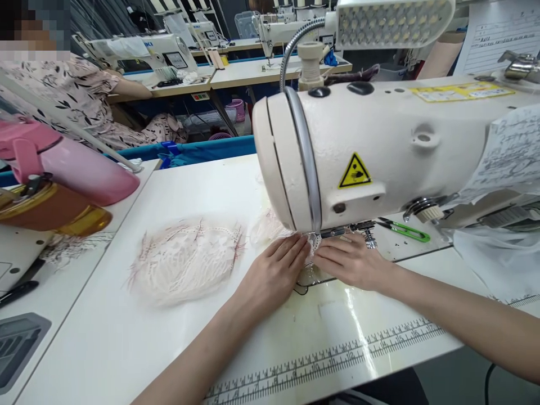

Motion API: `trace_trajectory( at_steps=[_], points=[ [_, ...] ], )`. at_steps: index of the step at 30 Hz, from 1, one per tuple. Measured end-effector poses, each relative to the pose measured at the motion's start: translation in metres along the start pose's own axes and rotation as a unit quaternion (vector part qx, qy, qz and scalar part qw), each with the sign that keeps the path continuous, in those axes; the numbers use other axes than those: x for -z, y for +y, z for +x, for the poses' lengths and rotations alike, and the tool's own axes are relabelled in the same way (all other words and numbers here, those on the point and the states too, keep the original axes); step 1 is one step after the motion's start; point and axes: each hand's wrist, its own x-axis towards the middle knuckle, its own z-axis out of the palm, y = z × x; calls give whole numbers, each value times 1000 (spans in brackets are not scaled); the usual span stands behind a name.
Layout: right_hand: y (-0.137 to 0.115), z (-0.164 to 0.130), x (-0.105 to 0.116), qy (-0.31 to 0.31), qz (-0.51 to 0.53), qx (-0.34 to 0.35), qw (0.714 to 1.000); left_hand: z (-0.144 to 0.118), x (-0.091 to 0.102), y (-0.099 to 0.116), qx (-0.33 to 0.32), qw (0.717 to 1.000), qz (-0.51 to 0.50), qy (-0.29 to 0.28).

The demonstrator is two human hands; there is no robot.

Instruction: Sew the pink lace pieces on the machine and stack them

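My left hand (282,269) and my right hand (356,260) lie close together on the bed of a sewing machine (388,140). Between their fingertips, under the machine head, runs a small strip of white lace (314,243). Both hands have bent fingers pressed together on the lace; the tips are partly hidden. Pale lace fabric (265,225) spreads behind my left hand, partly covered by the machine head. Farther left lies a separate lace piece (185,261) with reddish thread fringes at its edges.
Green thread snips (407,230) lie right of the needle area. A printed ruler (337,357) runs along the front edge. A pink bottle (80,163) and an amber container (54,208) stand at left. Another person (84,95) sits beyond, near other sewing machines (143,53).
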Motion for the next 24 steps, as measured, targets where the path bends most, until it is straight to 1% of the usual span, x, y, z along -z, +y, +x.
trace_trajectory(
  at_steps=[4,8,13,17,20,24],
  points=[
    [-1,-2,-3,-4,36,-25,999,2,-1,3,16,1000,4,-2],
    [0,-2,-3,-15,62,-31,997,2,-2,4,10,1000,-3,5],
    [0,-1,-2,0,49,-26,998,3,-3,3,18,1000,-15,7],
    [0,-2,-3,-2,43,-28,999,5,0,6,32,999,-18,3],
    [0,-3,-5,-17,44,-43,998,6,0,9,47,999,-15,-5],
    [2,-5,-3,-56,60,-51,995,6,-1,14,68,997,-22,-13]
  ],
)
